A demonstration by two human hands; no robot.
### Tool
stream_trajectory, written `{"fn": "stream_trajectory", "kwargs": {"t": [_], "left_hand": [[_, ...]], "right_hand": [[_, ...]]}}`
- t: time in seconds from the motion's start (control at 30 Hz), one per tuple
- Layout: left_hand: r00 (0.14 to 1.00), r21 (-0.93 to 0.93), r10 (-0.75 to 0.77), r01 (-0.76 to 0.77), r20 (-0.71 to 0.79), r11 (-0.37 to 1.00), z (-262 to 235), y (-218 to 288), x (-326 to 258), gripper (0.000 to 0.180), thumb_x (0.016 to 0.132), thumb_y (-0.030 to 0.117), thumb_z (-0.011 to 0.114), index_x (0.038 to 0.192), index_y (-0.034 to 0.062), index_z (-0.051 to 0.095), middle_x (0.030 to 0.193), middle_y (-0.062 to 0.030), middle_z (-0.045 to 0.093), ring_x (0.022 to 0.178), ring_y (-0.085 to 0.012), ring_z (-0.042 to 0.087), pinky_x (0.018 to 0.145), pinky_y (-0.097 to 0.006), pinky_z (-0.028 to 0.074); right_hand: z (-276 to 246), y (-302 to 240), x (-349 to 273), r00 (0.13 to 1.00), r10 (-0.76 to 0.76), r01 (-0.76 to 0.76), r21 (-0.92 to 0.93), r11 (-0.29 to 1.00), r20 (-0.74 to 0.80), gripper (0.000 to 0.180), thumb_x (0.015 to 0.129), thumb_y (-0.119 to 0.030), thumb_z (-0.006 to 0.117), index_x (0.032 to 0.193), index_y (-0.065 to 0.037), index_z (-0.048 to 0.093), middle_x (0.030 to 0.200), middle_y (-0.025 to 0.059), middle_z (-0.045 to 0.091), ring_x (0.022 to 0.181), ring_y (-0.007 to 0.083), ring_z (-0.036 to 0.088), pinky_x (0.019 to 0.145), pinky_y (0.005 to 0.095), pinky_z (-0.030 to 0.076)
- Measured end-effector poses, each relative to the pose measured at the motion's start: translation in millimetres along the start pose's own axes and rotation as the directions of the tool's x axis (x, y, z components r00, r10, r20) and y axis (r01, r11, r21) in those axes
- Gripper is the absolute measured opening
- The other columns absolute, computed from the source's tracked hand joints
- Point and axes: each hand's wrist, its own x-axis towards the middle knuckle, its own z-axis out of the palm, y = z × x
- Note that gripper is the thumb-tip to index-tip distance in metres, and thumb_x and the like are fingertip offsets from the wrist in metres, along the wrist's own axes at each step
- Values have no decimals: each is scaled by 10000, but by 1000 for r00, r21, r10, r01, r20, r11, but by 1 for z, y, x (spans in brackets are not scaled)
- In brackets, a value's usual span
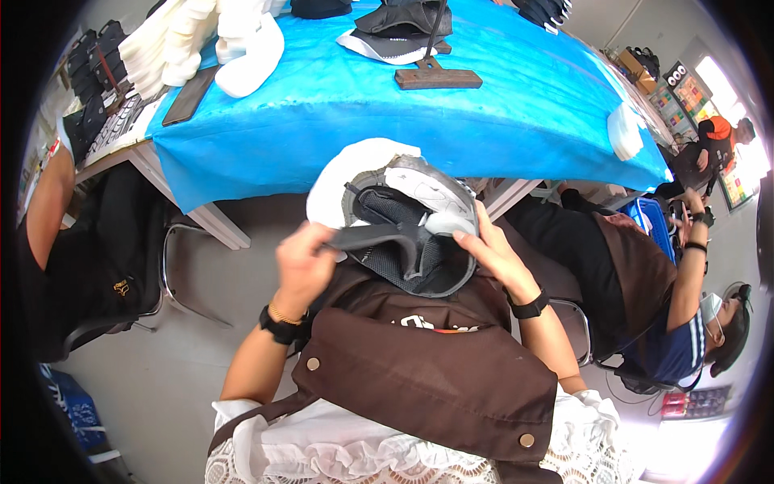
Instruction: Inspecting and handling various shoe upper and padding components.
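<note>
Above my lap I hold a dark cap with its inside turned up, showing mesh lining and a pale printed panel. My left hand is closed on a dark grey band, pulled out across the cap's opening. My right hand grips the cap's right rim, thumb on the inside and fingers round the outside. A white curved piece shows at the cap's far left edge; I cannot tell whether it is the brim or a separate insert. A small white patch lies inside near my right thumb.
Beyond the cap stands a table with a blue cover. On it are stacked white curved forms, dark caps and a wooden stand base. Co-workers sit at left and right; a blue basket is at right.
</note>
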Motion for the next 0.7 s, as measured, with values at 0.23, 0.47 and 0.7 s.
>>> {"fn": "stream_trajectory", "kwargs": {"t": [0.23,0.47,0.7], "left_hand": [[674,-473,-737,634,-50,611,-2,-18,-3,234,959,118,722,844,42,533,742,45,480,653,-44,422,583,-255,417],[968,12,169,-174,184,985,5,69,52,246,767,-62,666,1000,13,647,1009,-131,680,961,-323,665,811,-378,541],[806,235,48,-228,590,945,65,71,35,230,757,105,768,906,38,606,801,-126,649,729,-342,677,617,-433,531]], "right_hand": [[15,-4,3,998,-61,61,54,997,1,715,979,-345,539,1575,-28,302,1498,236,494,1415,341,455,1159,410,337],[13,-17,7,989,-140,144,-88,986,57,816,867,-243,657,1578,-47,309,1549,255,410,1457,387,390,1187,436,317],[16,-21,-1,947,-309,318,-147,937,84,774,832,-174,605,1557,-53,363,1527,239,429,1434,393,404,1188,450,315]]}}
